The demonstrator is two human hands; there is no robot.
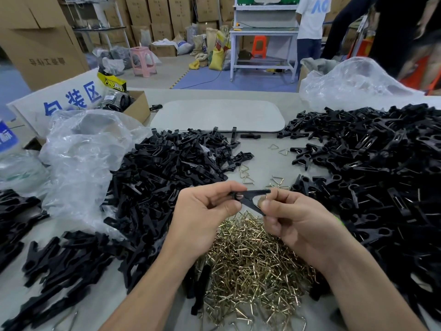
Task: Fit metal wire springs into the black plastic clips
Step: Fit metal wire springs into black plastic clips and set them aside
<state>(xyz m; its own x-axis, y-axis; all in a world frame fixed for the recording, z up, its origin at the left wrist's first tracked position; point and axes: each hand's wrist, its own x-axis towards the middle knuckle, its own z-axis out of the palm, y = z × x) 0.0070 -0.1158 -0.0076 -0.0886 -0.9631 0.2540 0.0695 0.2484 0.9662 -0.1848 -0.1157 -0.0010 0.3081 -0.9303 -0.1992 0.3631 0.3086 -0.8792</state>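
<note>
Risk, slip: the black clip (250, 195) is held only by fingertip pinches at its two ends. A sideways push could make it twist out and drop into the spring pile (248, 266) just below.
Risk, spring: a wire not seated in both legs would likely snap free and fly off. Whether a wire is in the clip now, I cannot tell. There is only a dull glint by the right thumb.
Risk, mixing: a dropped part could be lost among the left clip heap (167, 168) or the right clip heap (370, 163), which sit near on both sides.
Left hand (202, 218): fingers curled, thumb and forefinger pinching the clip's ring end.
Right hand (300, 223): fingers curled, thumb and forefinger gripping the clip's splayed leg end.
Clip position: centre, raised above the near spring pile, between both hands.
Loose springs (247, 174): a few lie on the table (262, 149), beyond the hands.
</note>
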